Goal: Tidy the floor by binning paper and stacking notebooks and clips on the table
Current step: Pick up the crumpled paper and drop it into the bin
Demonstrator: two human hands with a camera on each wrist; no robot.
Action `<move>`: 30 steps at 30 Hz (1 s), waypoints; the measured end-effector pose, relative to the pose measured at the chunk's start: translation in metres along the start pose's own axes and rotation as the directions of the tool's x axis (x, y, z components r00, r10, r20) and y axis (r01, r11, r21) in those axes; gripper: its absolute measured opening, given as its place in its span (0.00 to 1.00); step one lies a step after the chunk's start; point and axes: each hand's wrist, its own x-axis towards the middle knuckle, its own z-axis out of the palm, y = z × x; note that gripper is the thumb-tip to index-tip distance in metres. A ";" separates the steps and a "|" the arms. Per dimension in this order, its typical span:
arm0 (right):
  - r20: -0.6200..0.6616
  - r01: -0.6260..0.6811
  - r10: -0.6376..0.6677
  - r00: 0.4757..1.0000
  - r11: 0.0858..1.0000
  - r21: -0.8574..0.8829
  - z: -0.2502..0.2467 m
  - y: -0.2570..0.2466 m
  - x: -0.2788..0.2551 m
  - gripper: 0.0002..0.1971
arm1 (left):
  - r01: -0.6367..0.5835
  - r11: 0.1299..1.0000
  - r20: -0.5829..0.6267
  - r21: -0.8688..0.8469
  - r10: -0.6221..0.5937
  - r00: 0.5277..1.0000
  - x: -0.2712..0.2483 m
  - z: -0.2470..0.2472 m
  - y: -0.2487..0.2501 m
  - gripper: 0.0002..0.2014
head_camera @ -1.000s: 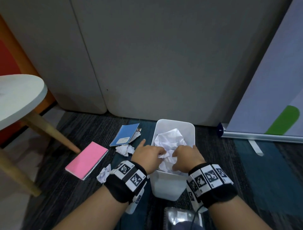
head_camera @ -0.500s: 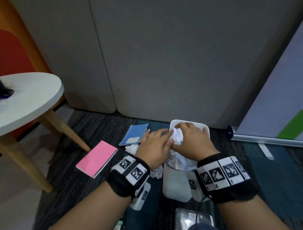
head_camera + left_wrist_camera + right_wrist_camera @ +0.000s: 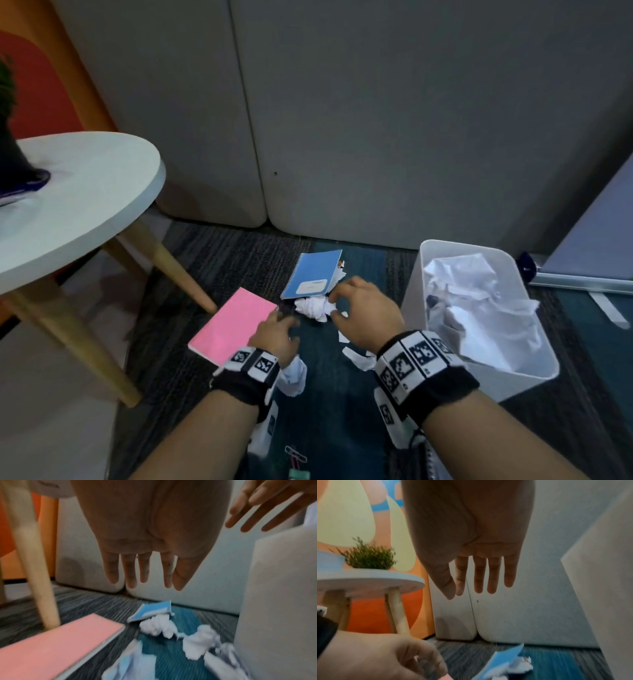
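A: Your left hand (image 3: 274,337) hangs over the near corner of the pink notebook (image 3: 233,330), fingers straight and slightly spread, holding nothing. Your right hand (image 3: 364,317) is also empty, fingers loosely arched above the crumpled paper ball (image 3: 313,306).

B: What do the notebooks look like?

A: The pink one is a flat rectangle with a smooth matte cover, lying on ribbed dark carpet (image 3: 212,260). The blue spiral notebook (image 3: 313,274) lies just beyond it, a pale label on its cover, its right edge resting on scraps of paper. The paper ball touches its near corner.

B: And the bin?

A: To your right there's a white plastic bin (image 3: 479,383), rounded-rectangular with smooth walls, filled with creased white sheets. More crumpled paper lies under both wrists, and torn white scraps (image 3: 358,356) lie between your right hand and the bin.

B: The clips?

A: A paper clip (image 3: 296,454) lies on the teal carpet strip near your forearms; small and blurred.

B: The table?

A: To your left is a round white table (image 3: 96,205) on tapered pale wooden legs, carrying a dark pot (image 3: 15,164) with a green plant. One leg (image 3: 181,274) stands just beyond the pink notebook's far edge.
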 end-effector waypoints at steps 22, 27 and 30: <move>0.115 -0.058 0.048 0.992 0.995 0.078 0.062 0.018 -0.022 0.21 | -0.074 0.925 -0.083 -0.374 0.046 0.995 -0.028 0.065 -0.031 0.20; 0.052 0.091 -0.097 0.994 0.990 0.104 0.026 0.000 -0.023 0.40 | -0.297 0.785 -0.391 -0.544 0.077 0.917 -0.041 -0.020 0.013 0.20; -0.019 0.151 -0.150 0.988 0.985 0.087 -0.003 -0.010 -0.023 0.47 | -0.414 0.733 -0.472 -0.540 0.144 0.870 -0.056 -0.069 0.050 0.19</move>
